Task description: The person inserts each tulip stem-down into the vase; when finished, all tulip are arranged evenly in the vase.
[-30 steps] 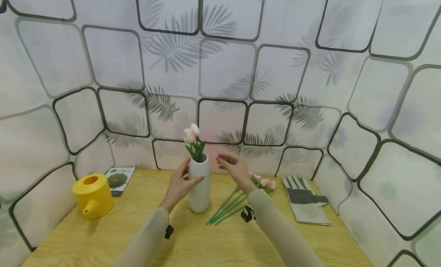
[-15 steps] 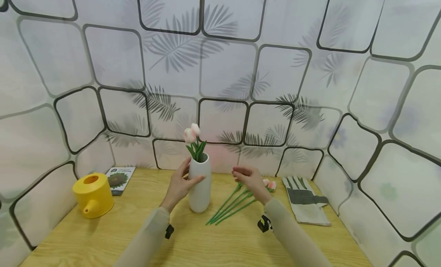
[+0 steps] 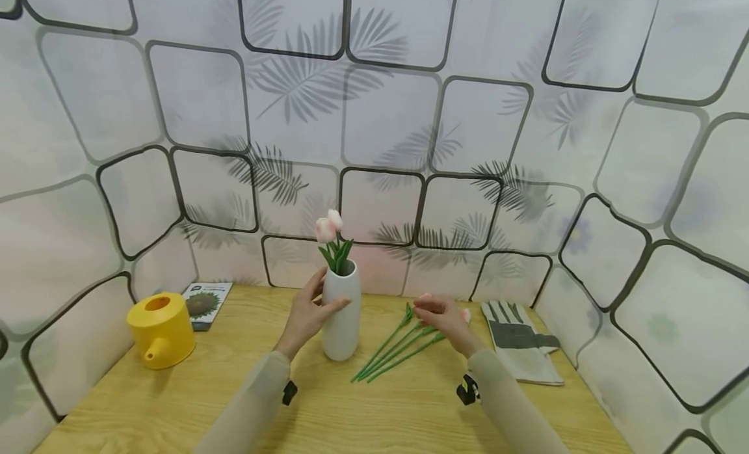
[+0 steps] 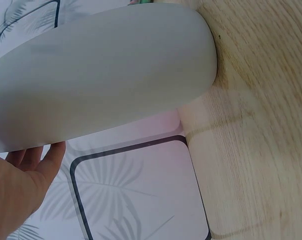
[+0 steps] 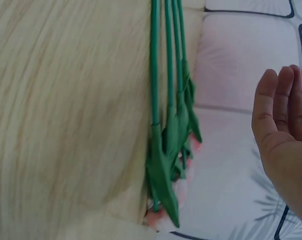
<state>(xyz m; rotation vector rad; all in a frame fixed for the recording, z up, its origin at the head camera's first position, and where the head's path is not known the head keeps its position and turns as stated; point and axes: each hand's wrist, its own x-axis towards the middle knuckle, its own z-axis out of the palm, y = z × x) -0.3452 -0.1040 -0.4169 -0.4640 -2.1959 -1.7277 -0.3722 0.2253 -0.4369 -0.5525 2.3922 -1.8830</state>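
Long, pale beige sleeves (image 3: 517,408); small black device (image 3: 289,393) at each cuff (image 3: 275,366).

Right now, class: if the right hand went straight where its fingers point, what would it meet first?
The right hand would probably meet the white vase first, though the head view leaves depth unclear.

My right hand (image 5: 284,145) hangs apart from the pink tulips (image 5: 175,132), fingers slightly bent; the tulips lie on a wood-grained surface (image 5: 66,110), patterned wall (image 5: 225,150) behind them.
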